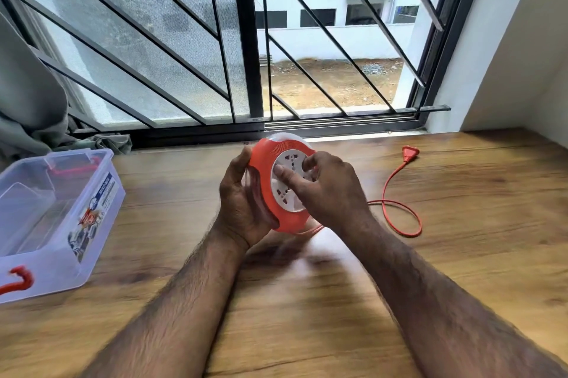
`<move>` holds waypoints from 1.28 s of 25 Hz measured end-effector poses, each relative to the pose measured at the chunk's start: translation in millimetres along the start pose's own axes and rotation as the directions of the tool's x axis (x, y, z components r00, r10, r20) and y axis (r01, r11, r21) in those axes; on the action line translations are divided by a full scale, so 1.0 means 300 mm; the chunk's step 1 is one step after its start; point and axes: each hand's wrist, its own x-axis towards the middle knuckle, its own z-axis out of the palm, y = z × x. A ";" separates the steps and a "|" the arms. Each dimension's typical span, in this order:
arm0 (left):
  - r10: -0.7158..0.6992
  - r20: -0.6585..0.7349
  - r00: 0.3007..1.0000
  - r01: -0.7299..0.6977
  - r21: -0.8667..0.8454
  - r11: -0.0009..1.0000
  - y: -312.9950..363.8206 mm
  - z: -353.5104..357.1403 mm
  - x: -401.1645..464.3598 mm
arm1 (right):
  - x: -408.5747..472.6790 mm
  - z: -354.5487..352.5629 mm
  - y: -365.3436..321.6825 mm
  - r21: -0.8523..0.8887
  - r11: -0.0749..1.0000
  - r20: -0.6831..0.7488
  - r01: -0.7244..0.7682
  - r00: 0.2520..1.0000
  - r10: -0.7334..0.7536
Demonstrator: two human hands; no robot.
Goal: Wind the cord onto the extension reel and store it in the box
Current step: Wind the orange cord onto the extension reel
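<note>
1. Since the round orange plastic extension reel with the white socket face (pixel 284 185) is held upright above the middle of the wooden table (pixel 461 254), its flat face is turned toward the person.
2. Its rim is clasped by the left hand (pixel 242 202); the right hand (pixel 329 190) is pressed on the socket face, thumb and fingers closed on it.
3. The loose orange cord (pixel 396 211) is laid out to the right, looped, its long run aimed at the far edge, where the orange plug (pixel 410 153) lies.
4. That slack is judged nearer the right hand.
5. The open clear plastic box with red latches (pixel 55 211) is set at the left edge.

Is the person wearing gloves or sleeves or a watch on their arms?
No. Both hands, the left hand and the right hand, are bare, with no gloves, rings or watch showing. The forearms are bare and hairy too; no sleeve reaches into view.
</note>
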 end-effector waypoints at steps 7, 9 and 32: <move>0.021 -0.076 0.997 -0.026 -0.069 0.997 0.034 -0.045 0.014 | -0.027 -0.040 0.016 -0.304 0.800 0.361 0.517 0.840 -0.406; 0.009 -0.054 0.998 -0.011 -0.035 0.999 0.034 -0.041 0.010 | -0.012 -0.052 0.016 -0.366 0.774 0.366 0.517 0.844 -0.392; 0.023 -0.028 0.999 -0.025 -0.076 0.997 0.016 -0.018 0.011 | -0.014 -0.071 0.017 -0.256 0.865 0.358 0.432 0.873 -0.331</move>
